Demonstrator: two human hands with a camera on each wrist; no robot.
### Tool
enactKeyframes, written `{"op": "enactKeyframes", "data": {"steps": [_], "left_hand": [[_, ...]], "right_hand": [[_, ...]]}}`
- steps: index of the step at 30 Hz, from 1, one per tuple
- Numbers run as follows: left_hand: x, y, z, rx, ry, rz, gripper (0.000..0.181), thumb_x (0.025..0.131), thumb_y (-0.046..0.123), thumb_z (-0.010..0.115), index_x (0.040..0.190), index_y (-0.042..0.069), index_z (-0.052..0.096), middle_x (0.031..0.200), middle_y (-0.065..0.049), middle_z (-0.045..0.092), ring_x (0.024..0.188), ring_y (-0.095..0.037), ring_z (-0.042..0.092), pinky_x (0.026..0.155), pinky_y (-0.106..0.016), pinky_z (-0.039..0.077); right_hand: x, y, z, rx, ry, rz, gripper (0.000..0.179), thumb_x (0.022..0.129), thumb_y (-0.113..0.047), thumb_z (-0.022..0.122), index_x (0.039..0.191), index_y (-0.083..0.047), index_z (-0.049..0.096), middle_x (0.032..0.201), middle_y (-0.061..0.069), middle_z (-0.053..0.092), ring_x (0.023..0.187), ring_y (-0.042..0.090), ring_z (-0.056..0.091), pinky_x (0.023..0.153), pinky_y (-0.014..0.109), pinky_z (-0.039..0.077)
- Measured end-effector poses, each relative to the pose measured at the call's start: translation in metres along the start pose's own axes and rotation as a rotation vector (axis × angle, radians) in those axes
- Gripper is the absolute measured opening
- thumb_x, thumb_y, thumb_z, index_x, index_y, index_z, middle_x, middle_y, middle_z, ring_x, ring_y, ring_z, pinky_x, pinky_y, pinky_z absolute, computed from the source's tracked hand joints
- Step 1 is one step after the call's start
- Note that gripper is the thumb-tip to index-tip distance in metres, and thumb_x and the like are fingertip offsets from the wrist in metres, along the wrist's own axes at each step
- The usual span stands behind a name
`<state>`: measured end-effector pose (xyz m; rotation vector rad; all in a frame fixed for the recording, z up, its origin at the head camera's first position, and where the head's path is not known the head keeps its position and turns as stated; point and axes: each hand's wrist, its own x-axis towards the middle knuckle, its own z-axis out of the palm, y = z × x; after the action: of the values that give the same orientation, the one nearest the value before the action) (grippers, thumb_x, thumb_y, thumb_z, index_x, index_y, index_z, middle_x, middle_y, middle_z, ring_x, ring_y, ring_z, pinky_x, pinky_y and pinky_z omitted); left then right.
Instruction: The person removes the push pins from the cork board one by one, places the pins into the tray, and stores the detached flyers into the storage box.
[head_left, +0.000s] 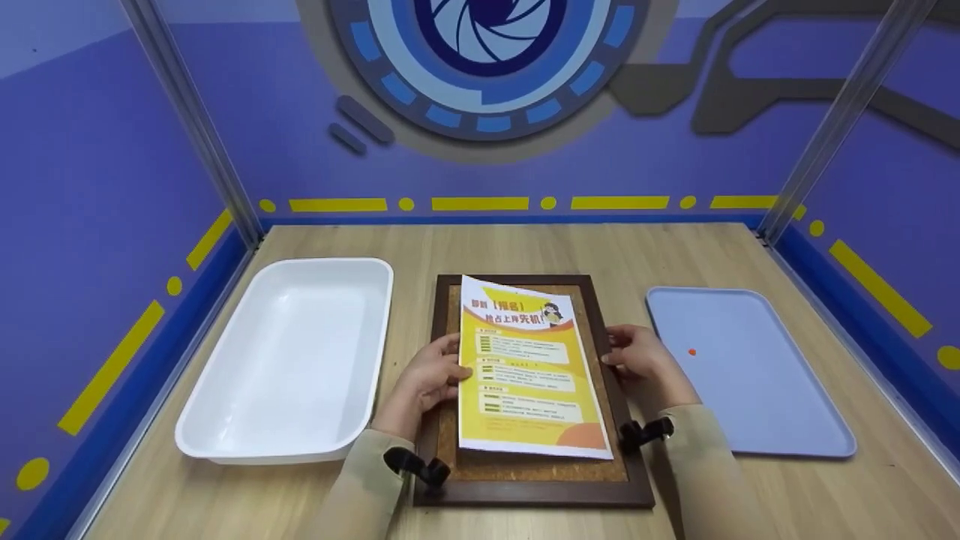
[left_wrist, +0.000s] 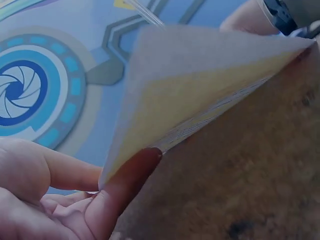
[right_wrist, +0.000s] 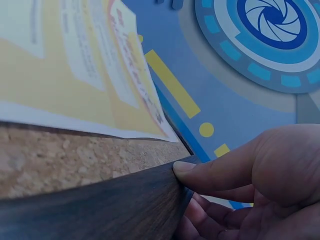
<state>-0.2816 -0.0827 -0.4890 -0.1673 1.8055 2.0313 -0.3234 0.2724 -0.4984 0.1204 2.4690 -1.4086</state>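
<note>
A yellow and white printed poster [head_left: 525,375] is over a cork board [head_left: 541,471] with a dark brown wooden frame [head_left: 534,495]. My left hand [head_left: 429,379] pinches the poster's left edge between thumb and fingers. In the left wrist view the poster [left_wrist: 170,65] is lifted off the cork [left_wrist: 240,175] on that side. My right hand [head_left: 641,356] grips the frame's right side, thumb on top and fingers beneath, as the right wrist view shows at the frame [right_wrist: 125,205]. The poster sits slightly askew on the board.
Left of the board stands a deep white tray [head_left: 289,360]. To the right lies a flat blue-grey tray [head_left: 757,375] bearing a small orange-red object [head_left: 692,352], too small to identify. Printed panels [head_left: 480,180] enclose the wooden table [head_left: 420,247] at the back and sides.
</note>
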Motion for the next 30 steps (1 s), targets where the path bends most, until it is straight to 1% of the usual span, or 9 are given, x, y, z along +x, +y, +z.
{"op": "enactKeyframes", "data": {"steps": [2,5,8,11,16,20,25,27,30], "left_hand": [[-0.002,0.004,0.000,-0.021,0.005,0.017,0.074,0.094,-0.012,0.056,0.160,0.011,0.032,0.131,-0.021,0.066,0.095,-0.027,0.077,0.078,-0.040,0.066],[-0.005,0.010,0.000,-0.047,0.011,0.040,0.075,0.094,-0.012,0.057,0.161,0.012,0.032,0.132,-0.022,0.067,0.096,-0.028,0.077,0.078,-0.040,0.066],[-0.009,0.016,0.000,-0.070,0.016,0.051,0.075,0.095,-0.011,0.057,0.161,0.014,0.031,0.132,-0.022,0.068,0.096,-0.028,0.077,0.077,-0.040,0.066],[-0.014,0.021,0.001,-0.091,0.023,0.065,0.076,0.096,-0.010,0.056,0.162,0.015,0.028,0.132,-0.023,0.068,0.096,-0.029,0.078,0.077,-0.040,0.066],[-0.029,0.031,0.005,-0.094,0.027,0.108,0.077,0.095,-0.012,0.055,0.162,0.015,0.027,0.132,-0.023,0.067,0.095,-0.028,0.078,0.076,-0.041,0.066],[-0.042,0.041,0.004,-0.077,0.054,0.147,0.077,0.094,-0.012,0.056,0.161,0.015,0.030,0.133,-0.023,0.067,0.094,-0.029,0.078,0.072,-0.040,0.066],[-0.057,0.056,-0.006,-0.076,0.106,0.174,0.077,0.093,-0.013,0.056,0.160,0.016,0.031,0.138,-0.022,0.065,0.096,-0.031,0.078,0.066,-0.035,0.066],[-0.061,0.061,-0.012,-0.081,0.123,0.166,0.076,0.094,-0.012,0.057,0.159,0.017,0.032,0.139,-0.021,0.065,0.097,-0.031,0.078,0.066,-0.034,0.066],[-0.067,0.067,-0.026,-0.068,0.133,0.166,0.075,0.095,-0.012,0.056,0.160,0.018,0.032,0.141,-0.022,0.064,0.099,-0.029,0.078,0.069,-0.034,0.066]], "right_hand": [[0.000,0.000,0.000,0.003,-0.003,-0.008,0.062,0.091,0.003,0.067,0.149,0.007,0.044,0.139,0.028,0.056,0.091,0.015,0.059,0.064,0.024,0.053],[-0.001,0.001,-0.001,0.010,-0.012,-0.032,0.063,0.091,0.004,0.066,0.149,0.009,0.043,0.140,0.031,0.055,0.088,0.011,0.060,0.063,0.022,0.053],[-0.002,0.001,-0.002,0.021,-0.016,-0.053,0.064,0.091,0.005,0.067,0.150,0.011,0.041,0.140,0.033,0.055,0.090,0.010,0.061,0.064,0.022,0.054],[-0.002,0.000,-0.002,0.030,-0.016,-0.062,0.066,0.090,0.005,0.067,0.150,0.011,0.040,0.140,0.033,0.054,0.093,0.012,0.061,0.066,0.022,0.055],[-0.002,0.001,-0.001,0.027,-0.009,-0.050,0.065,0.089,0.005,0.068,0.149,0.010,0.043,0.138,0.031,0.056,0.094,0.013,0.061,0.067,0.023,0.056],[-0.001,0.001,0.000,0.035,-0.010,-0.059,0.064,0.089,0.006,0.068,0.148,0.011,0.043,0.137,0.030,0.057,0.089,0.011,0.060,0.065,0.023,0.055],[-0.002,0.002,-0.001,0.034,-0.021,-0.084,0.064,0.090,0.007,0.068,0.148,0.013,0.042,0.135,0.032,0.057,0.090,0.011,0.061,0.066,0.023,0.055],[-0.003,0.002,-0.001,0.025,-0.021,-0.088,0.064,0.090,0.006,0.068,0.148,0.013,0.042,0.135,0.033,0.057,0.091,0.011,0.061,0.067,0.023,0.056],[-0.002,0.002,-0.002,0.007,-0.020,-0.082,0.064,0.090,0.005,0.069,0.148,0.012,0.043,0.136,0.033,0.057,0.095,0.013,0.062,0.068,0.024,0.056]]}}
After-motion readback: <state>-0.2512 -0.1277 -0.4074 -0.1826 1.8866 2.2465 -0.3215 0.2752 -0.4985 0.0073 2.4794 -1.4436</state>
